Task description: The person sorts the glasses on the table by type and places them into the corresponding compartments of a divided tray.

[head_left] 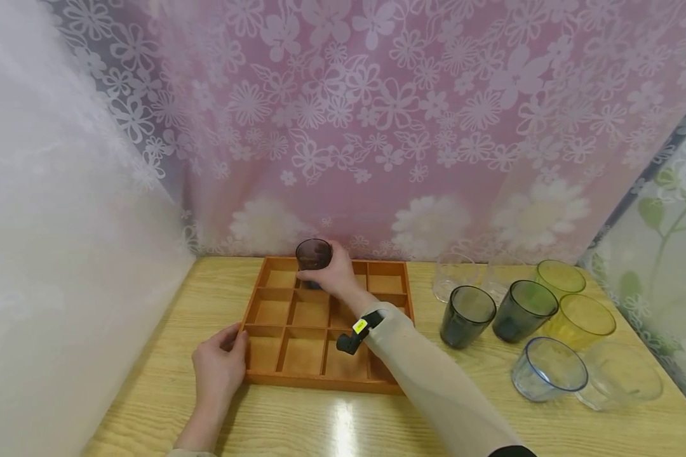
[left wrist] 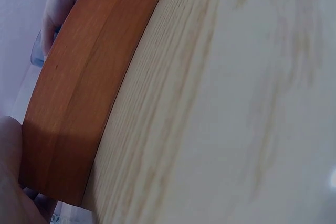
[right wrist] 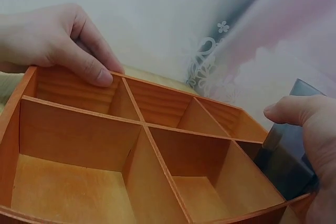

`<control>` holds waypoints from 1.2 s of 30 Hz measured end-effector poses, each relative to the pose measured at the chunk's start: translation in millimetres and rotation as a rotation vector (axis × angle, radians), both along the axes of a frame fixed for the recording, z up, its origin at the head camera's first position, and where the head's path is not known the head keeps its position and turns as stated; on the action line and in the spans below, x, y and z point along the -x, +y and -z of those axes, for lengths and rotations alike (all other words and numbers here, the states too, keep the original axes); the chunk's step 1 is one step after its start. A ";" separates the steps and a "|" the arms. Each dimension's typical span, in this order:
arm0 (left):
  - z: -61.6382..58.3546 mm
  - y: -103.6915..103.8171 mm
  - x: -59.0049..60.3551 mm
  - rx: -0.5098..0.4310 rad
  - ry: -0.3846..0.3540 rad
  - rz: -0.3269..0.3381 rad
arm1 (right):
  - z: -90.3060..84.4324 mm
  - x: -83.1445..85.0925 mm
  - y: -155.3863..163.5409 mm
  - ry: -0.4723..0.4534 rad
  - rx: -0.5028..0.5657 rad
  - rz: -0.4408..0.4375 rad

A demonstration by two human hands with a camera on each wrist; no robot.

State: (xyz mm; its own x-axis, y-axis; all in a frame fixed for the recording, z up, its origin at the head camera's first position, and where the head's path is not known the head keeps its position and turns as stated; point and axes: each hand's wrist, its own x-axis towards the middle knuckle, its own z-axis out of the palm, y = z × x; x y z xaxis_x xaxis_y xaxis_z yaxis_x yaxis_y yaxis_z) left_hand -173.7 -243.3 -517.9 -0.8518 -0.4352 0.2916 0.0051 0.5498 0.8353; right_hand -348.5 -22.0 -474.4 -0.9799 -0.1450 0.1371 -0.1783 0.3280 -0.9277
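A dark grey drinking glass (head_left: 313, 252) is held upright by my right hand (head_left: 337, 273) at the back row of a wooden compartment box (head_left: 320, 383). Its lower part sits within the second compartment from the left; whether it touches the bottom I cannot tell. In the right wrist view, the thumb lies across the near side of the glass (right wrist: 283, 153). My left hand (head_left: 220, 358) grips the box's left side near the front corner, thumb at the rim. The left wrist view shows that hand (left wrist: 11, 177) around the corner of the box wall (left wrist: 89, 87).
Right of the box stand several glasses: two dark grey ones (head_left: 460, 324), yellow ones (head_left: 585, 317), a blue-rimmed bowl-like glass (head_left: 549, 374), a wide clear one (head_left: 620, 381) and clear ones behind (head_left: 448, 279). A floral curtain (head_left: 343, 127) hangs along the table's back edge.
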 end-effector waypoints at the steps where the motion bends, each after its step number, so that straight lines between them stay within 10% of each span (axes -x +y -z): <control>1: -0.2 0.5 0.0 0.001 0.002 0.002 | -0.6 -0.7 1.2 0.000 -0.004 0.000; 36: -1.4 3.0 -3.1 0.014 0.021 0.006 | -60.1 -53.8 86.1 0.013 0.041 -0.197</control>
